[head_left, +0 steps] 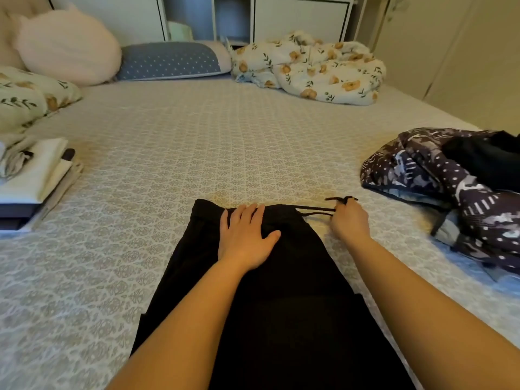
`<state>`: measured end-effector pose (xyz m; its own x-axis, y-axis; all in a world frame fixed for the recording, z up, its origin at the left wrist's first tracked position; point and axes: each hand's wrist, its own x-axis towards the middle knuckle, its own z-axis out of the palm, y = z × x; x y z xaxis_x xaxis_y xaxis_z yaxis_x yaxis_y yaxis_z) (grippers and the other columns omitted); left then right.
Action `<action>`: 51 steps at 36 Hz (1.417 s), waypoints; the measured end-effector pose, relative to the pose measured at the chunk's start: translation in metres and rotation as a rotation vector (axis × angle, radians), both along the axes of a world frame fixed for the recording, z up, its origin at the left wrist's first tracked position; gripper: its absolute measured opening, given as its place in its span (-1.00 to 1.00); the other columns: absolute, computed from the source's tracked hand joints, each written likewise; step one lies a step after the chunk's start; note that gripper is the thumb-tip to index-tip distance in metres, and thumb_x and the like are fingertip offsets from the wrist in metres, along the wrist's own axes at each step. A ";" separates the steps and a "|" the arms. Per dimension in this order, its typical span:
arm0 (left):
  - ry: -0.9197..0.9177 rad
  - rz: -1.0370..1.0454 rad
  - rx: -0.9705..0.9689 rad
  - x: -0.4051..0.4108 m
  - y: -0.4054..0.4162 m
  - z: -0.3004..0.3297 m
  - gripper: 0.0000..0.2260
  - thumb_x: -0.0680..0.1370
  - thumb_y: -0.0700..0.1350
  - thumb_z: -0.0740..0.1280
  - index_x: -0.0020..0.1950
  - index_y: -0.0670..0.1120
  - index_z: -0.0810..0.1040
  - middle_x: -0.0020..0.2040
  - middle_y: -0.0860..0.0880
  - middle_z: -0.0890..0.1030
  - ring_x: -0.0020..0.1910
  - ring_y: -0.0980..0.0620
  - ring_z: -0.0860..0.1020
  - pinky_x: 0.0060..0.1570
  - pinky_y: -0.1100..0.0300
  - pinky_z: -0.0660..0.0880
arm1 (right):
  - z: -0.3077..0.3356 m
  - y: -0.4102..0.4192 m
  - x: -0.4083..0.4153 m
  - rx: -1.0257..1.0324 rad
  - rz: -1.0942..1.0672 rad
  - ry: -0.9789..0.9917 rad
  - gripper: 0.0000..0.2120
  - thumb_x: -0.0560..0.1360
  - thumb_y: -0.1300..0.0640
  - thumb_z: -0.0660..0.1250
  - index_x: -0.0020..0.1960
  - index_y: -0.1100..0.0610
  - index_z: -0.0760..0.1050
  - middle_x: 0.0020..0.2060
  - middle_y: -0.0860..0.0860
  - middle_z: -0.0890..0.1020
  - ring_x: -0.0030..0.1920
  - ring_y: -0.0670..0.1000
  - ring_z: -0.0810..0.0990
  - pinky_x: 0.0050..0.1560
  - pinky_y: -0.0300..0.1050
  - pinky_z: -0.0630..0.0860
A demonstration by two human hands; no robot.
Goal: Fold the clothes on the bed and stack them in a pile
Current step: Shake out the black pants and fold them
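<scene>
- I have the black trousers (253, 291) spread flat on the bed (197, 142), near and centre, with the waistband at the far end and the legs running back toward me, so the long axis goes near to far.
- My left hand (243, 237) lies flat with straight fingers, pressing the cloth just short of the waistband.
- My right hand (349, 220) sits just off the waistband's right corner, fingers curled round the drawstring (318, 210), which is drawn out to the right.
- I judge the cord must go in before any fold; the right hand is nearer it.
- A folded stack (36, 175) waits at the far left edge; the unfolded patterned heap (439, 181) lies well apart on the right.
</scene>
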<state>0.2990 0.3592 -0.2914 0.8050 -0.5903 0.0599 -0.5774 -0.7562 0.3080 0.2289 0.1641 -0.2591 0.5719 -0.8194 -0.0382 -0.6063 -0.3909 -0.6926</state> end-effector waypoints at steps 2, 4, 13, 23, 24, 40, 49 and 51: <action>0.186 -0.016 -0.167 0.001 0.005 0.009 -0.50 0.62 0.16 0.05 0.55 0.10 0.07 0.57 0.05 0.03 0.54 0.03 -0.10 0.45 0.00 -0.30 | 0.010 0.017 -0.009 -0.075 0.060 -0.073 -0.75 0.63 0.23 0.04 0.16 0.30 0.42 0.07 0.22 0.55 -0.05 0.18 0.49 -0.18 -0.06 0.30; 0.431 0.005 -0.474 0.000 0.017 0.018 -0.57 0.65 0.07 0.08 0.53 0.12 0.17 0.55 0.05 0.12 0.54 0.02 0.01 0.50 -0.02 -0.15 | 0.016 0.042 -0.018 -0.237 0.175 -0.145 -0.78 0.62 0.22 0.07 0.10 0.28 0.45 0.03 0.18 0.54 0.00 0.17 0.49 -0.14 -0.07 0.29; 0.688 0.116 -0.916 -0.058 0.082 0.039 -0.60 0.65 0.01 0.13 0.50 0.14 0.24 0.47 0.11 0.31 0.34 0.25 0.30 0.27 0.28 0.20 | 0.000 0.141 -0.060 -0.532 0.864 0.284 -0.53 0.61 -0.03 0.13 0.50 0.02 0.20 0.48 0.03 0.18 0.40 0.09 0.26 0.31 0.01 0.31; 0.063 -0.290 -0.188 -0.150 0.154 0.028 -0.49 0.61 0.13 0.17 0.53 0.10 0.15 0.53 0.17 0.15 0.49 0.25 0.08 0.47 0.25 -0.12 | 0.003 0.172 -0.136 -0.694 0.888 0.080 -0.60 0.58 -0.02 0.17 0.40 0.02 0.36 0.41 -0.02 0.33 0.33 0.02 0.35 0.24 -0.09 0.30; 0.053 -0.314 -0.127 -0.157 0.160 0.023 -0.46 0.60 0.18 0.14 0.54 0.11 0.11 0.54 0.17 0.09 0.50 0.25 0.01 0.46 0.25 -0.20 | 0.002 0.173 -0.145 -0.723 0.906 0.060 -0.62 0.59 -0.05 0.16 0.37 0.01 0.40 0.35 -0.05 0.40 0.30 -0.01 0.37 0.22 -0.12 0.30; -0.097 -0.170 0.199 -0.176 0.237 0.024 -0.47 0.56 -0.16 0.26 0.51 0.07 0.24 0.52 0.05 0.22 0.47 0.05 0.25 0.37 0.19 0.24 | -0.004 0.129 -0.236 -0.777 0.913 0.444 -0.38 0.52 0.14 0.26 0.53 -0.05 0.13 0.51 -0.09 0.18 0.50 -0.09 0.15 0.40 -0.18 0.22; 0.107 -0.128 0.153 -0.154 0.226 0.089 -0.88 0.58 -0.17 0.28 0.03 -0.01 0.58 -0.10 -0.08 0.58 -0.16 -0.04 0.50 -0.20 0.17 0.35 | 0.049 0.118 -0.227 -0.387 0.803 0.389 -0.72 0.56 0.30 0.21 0.17 0.02 0.50 0.02 0.12 0.60 -0.04 0.14 0.55 -0.18 -0.10 0.40; 0.224 -0.217 0.187 -0.149 0.226 0.108 -0.89 0.56 -0.18 0.31 -0.11 0.02 0.55 -0.17 0.00 0.58 -0.19 0.03 0.51 -0.22 0.21 0.35 | 0.070 0.113 -0.227 -0.327 0.865 0.423 -0.80 0.59 0.25 0.22 -0.07 -0.04 0.47 -0.12 0.03 0.57 -0.13 0.03 0.51 -0.18 -0.13 0.39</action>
<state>0.1504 0.5855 -0.1835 0.6407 -0.7329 -0.2290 -0.6646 -0.6787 0.3125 0.0023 0.2775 -0.1890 0.9650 -0.1379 -0.2232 -0.1966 -0.9434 -0.2672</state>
